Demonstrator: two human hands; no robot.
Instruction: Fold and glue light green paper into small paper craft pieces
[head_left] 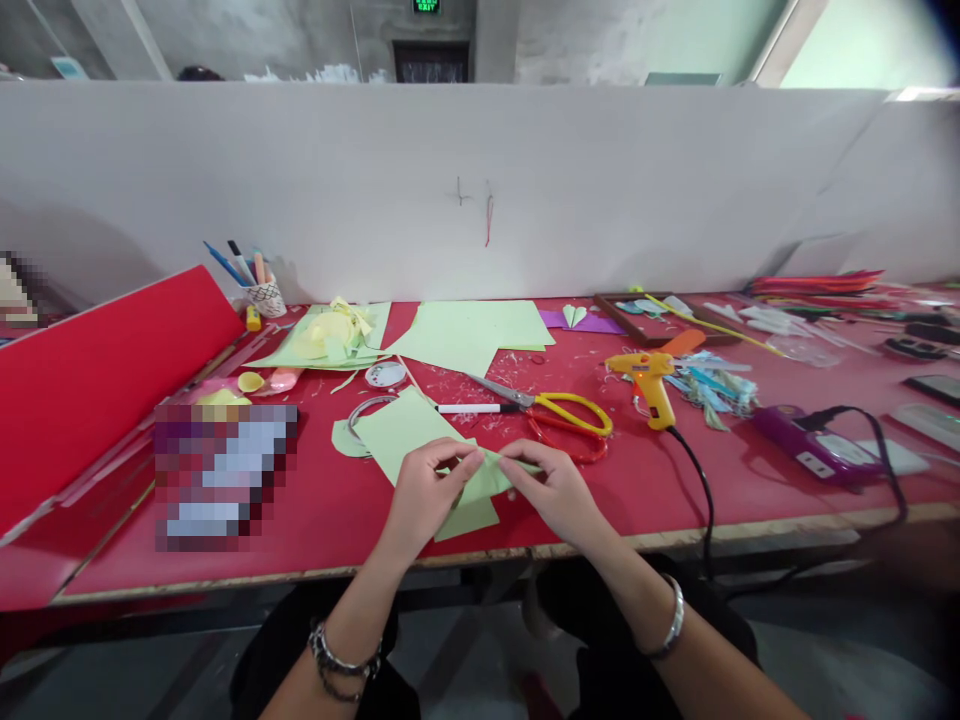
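- Red covers the table [337, 530], its rough front edge running just nearer the body than the left hand [433, 490] and right hand [551, 488]; small scraps lie strewn beyond the fingers
- Whitish partition [600, 180] upright well beyond both hands; above it, a grey wall [300, 35] and a lit green exit sign [426, 5]
- Large pale green sheets [472, 325] flat on the table, ahead of both hands; another sheet [405, 430] lies just beyond the left hand
- Scissors [574, 405] just ahead of the right hand, blades pointing left; near the tips, a pen [472, 408]
- Yellow glue gun [649, 380] to the right of the right hand, its cord falling over the edge; a purple power strip [817, 445] farther right
- Cup [266, 298] of pens far ahead and left of the left hand; a red board [97, 390] well to its left
- Forearms reach forward and angle inward, hands near each other, knuckles up
- Left thumb and fingers pinch the left side of a green piece [487, 478]; the right ones pinch its right side, so it sits between both hands
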